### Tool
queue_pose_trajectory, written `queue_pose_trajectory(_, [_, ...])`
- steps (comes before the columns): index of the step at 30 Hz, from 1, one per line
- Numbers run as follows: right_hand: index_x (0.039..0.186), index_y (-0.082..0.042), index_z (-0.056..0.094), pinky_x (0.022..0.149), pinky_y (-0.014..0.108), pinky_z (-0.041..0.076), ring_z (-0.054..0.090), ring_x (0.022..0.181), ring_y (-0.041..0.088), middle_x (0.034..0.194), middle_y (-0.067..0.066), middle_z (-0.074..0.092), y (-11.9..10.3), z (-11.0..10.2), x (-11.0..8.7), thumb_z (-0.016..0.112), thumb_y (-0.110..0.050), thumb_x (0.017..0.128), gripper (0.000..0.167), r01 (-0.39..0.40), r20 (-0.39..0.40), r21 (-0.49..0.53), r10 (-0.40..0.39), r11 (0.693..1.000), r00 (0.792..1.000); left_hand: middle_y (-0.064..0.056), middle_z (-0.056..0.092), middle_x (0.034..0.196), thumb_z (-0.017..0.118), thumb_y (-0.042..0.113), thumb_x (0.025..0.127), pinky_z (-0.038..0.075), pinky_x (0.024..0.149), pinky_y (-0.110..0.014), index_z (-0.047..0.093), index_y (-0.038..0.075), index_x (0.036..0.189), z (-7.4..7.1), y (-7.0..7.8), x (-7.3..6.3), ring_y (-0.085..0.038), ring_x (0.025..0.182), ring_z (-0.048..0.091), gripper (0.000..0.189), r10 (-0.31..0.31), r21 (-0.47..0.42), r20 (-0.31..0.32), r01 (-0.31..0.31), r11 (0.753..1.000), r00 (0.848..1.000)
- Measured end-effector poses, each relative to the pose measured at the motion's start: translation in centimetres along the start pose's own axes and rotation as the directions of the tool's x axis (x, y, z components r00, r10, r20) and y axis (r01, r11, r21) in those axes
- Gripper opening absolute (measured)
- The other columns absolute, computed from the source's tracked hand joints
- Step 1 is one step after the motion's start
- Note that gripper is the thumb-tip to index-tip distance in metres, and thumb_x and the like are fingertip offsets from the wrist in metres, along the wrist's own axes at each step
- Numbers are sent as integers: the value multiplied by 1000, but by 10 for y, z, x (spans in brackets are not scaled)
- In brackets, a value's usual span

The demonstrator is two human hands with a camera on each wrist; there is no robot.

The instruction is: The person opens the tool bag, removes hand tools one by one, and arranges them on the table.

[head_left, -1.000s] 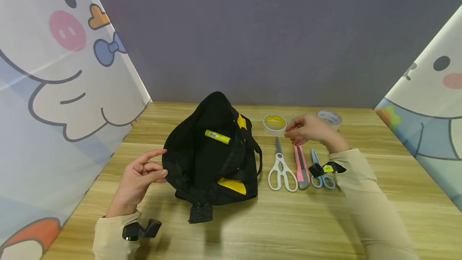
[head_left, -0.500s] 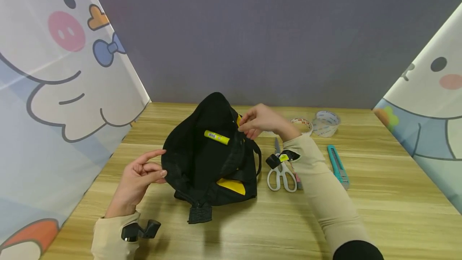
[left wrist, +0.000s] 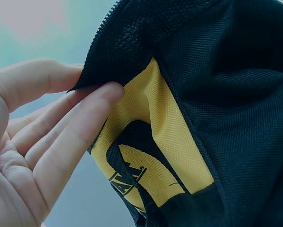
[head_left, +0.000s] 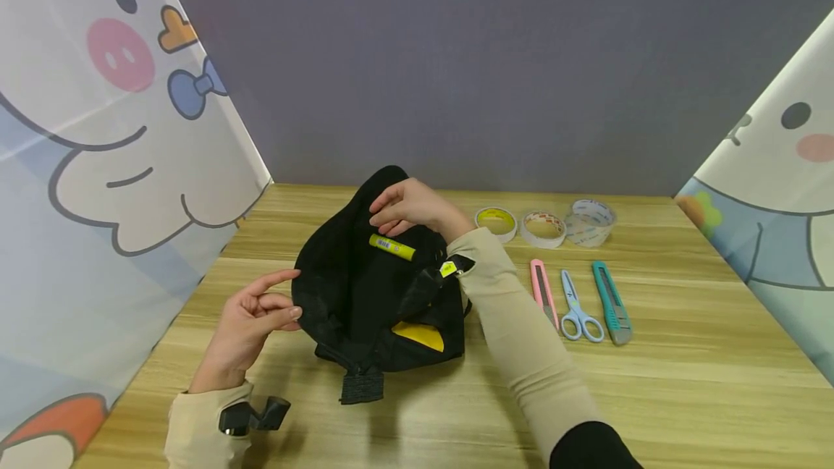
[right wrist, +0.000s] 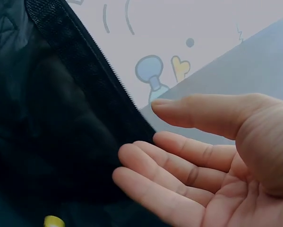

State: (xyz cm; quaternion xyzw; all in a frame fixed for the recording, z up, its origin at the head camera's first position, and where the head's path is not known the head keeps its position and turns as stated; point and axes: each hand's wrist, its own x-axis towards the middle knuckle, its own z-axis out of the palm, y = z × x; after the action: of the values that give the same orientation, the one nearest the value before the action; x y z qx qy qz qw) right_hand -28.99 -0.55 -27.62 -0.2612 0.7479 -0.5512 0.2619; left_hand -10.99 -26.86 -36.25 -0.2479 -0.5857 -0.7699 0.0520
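A black zippered bag (head_left: 365,302) with yellow panels stands on the table, its mouth spread wide. My left hand (head_left: 250,324) pinches the bag's left rim between thumb and fingers; the left wrist view shows the zipper edge (left wrist: 101,35) in that pinch. Inside the bag lies a yellow tube (head_left: 392,247) with a label, like a glue stick. Over the bag's mouth, just above the tube, hovers my right hand (head_left: 417,207). In the right wrist view its fingers (right wrist: 155,182) are relaxed and hold nothing, with the bag's zipper edge (right wrist: 106,66) behind them.
Right of the bag lie a pink utility knife (head_left: 543,288), small blue scissors (head_left: 573,310) and a teal utility knife (head_left: 612,302). Behind them sit two tape rolls (head_left: 544,229) and a clear tape roll (head_left: 590,223). Printed panels (head_left: 117,165) flank the table.
My right hand has moved left from beside the tape rolls to over the bag's mouth. The right forearm now covers the white scissors. My left hand and the bag have stayed put.
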Motion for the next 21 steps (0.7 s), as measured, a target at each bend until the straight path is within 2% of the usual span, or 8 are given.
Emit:
queue_pose_trajectory(4, [130, 8, 59, 87, 37, 59, 65, 106, 39, 119, 23, 66, 7, 8, 14, 66, -4, 96, 37, -17, 1, 35, 17, 999, 1000, -8, 75, 94, 49, -29, 87, 62, 67, -29, 58, 0, 135, 0, -1, 1, -15, 76, 72, 57, 5, -5, 1, -5, 1000, 1000])
queue_pose_trajectory(9, [142, 5, 50, 100, 37, 52, 61, 116, 30, 135, 20, 58, 20, 17, 27, 60, -10, 100, 45, -57, -17, -2, 57, 998, 998, -9, 75, 95, 49, -29, 87, 62, 68, -29, 57, -1, 136, -1, -1, 0, -16, 77, 72, 57, 7, -18, 13, -7, 1000, 1000])
queue_pose_trajectory(13, [144, 6, 46, 104, 37, 48, 57, 122, 29, 138, 20, 55, 30, 21, 34, 58, -14, 101, 49, -88, -56, -108, 82, 990, 995, -9, 75, 95, 48, -29, 88, 62, 68, -29, 57, -1, 136, -1, 0, 0, -16, 77, 72, 57, 5, -22, 10, -5, 1000, 1000])
queue_pose_trajectory(16, [143, 5, 49, 106, 35, 46, 54, 125, 28, 140, 18, 54, 36, 22, 37, 58, -17, 101, 49, -117, -85, -237, 99, 964, 991, -8, 75, 95, 49, -29, 88, 62, 68, -29, 57, -1, 136, -1, 0, 0, -15, 77, 72, 56, 4, -21, 11, -4, 1000, 1000])
queue_pose_trajectory(19, [126, 1, 65, 90, 27, 50, 61, 101, 20, 116, 10, 65, 42, 23, 40, 59, -20, 100, 34, -162, -110, -345, 131, 925, 985, -9, 75, 96, 49, -29, 88, 62, 68, -29, 56, -2, 137, -2, -1, 0, -16, 78, 72, 56, 8, -27, 19, -7, 1000, 1000])
queue_pose_trajectory(21, [97, 0, 69, 69, 23, 45, 53, 74, 15, 85, 5, 59, 46, 23, 43, 59, -20, 99, 22, -202, -109, -406, 172, 891, 979, -10, 75, 96, 49, -28, 88, 62, 68, -29, 56, -2, 137, -2, -1, 0, -16, 78, 72, 56, 11, -30, 22, -10, 1000, 1000])
